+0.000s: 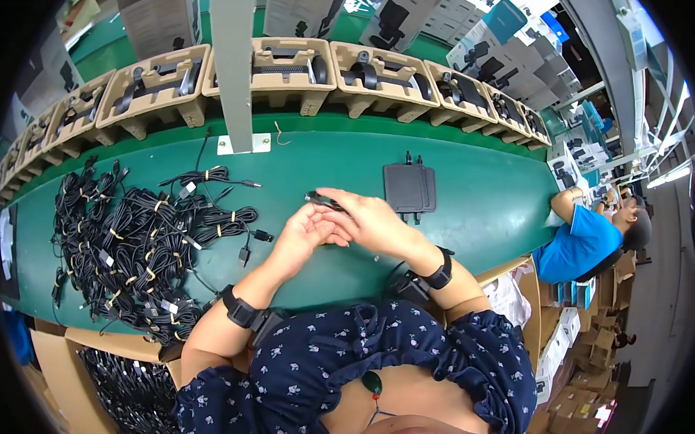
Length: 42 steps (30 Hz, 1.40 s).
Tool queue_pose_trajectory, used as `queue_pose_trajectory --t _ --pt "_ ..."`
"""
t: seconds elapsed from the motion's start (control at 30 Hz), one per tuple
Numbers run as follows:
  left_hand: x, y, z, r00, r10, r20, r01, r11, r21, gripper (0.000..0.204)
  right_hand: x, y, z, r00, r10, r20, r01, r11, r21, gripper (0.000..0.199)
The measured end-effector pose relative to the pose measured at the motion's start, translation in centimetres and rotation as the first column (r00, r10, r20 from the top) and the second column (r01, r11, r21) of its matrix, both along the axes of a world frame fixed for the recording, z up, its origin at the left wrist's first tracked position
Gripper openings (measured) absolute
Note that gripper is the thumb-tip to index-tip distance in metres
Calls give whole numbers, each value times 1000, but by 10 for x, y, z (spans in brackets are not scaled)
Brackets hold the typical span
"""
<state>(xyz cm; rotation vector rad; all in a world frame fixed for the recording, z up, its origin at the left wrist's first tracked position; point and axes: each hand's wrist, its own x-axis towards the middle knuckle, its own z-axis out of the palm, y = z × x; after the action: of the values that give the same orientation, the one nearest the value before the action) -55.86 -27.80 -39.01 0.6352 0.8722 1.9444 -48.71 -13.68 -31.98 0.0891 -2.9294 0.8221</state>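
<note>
My hands meet over the middle of the green table. My right hand has its fingers closed on a small black piece with a shiny end; its kind is partly hidden by the fingers. My left hand is curled just under it, fingertips closed against the same piece. To the left lies a large heap of black cables, coiled and tied with pale bands. A few tied cable coils lie nearest my left hand. Right of my hands sit flat dark grey rectangular pieces with short black prongs.
A row of tan moulded trays holding black parts runs along the back. A grey post rises in front of it. An open carton of black items stands at lower left. A person in a blue shirt sits at the right.
</note>
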Motion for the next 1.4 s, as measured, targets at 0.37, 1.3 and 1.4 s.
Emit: queue_pose_trajectory --t 0.37,1.3,1.4 --pt "-18 -4 -4 963 96 -252 -151 967 -207 29 -26 209 69 638 -453 -622 734 601 316 20" --pt "-24 -7 -7 971 76 -226 -139 951 -278 25 -121 359 42 808 -588 26 583 794 -170 54" --pt "-25 -4 -8 972 68 -225 -130 953 -274 24 -109 384 32 781 -623 -47 612 778 -141 48"
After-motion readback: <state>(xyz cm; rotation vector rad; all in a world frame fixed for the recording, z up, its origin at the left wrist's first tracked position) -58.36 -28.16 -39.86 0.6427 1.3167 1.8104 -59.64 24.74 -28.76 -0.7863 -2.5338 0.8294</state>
